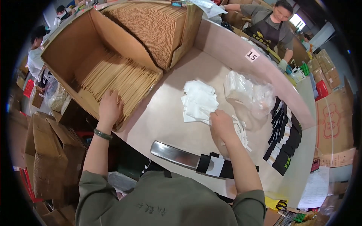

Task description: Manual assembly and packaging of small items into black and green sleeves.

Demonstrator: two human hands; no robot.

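My left hand reaches into an open cardboard box, fingers bent down on long, thin brown paper-looking packets lying side by side; its fingertips are partly hidden. My right hand is closed at the edge of a pile of flat white napkin-like sheets, thumb and fingers pinched together. Under that wrist, narrow white strips fan out on the table. Nearest my body lies a shiny, round-ended metal strip, with black-and-white paper sleeves around its right part.
A second carton is packed with brown packets on end. A clear plastic bag with white sheets lies by the table's raised rim. Black sleeves overlap at the right. Beyond the rim a co-worker works; cartons stand at left.
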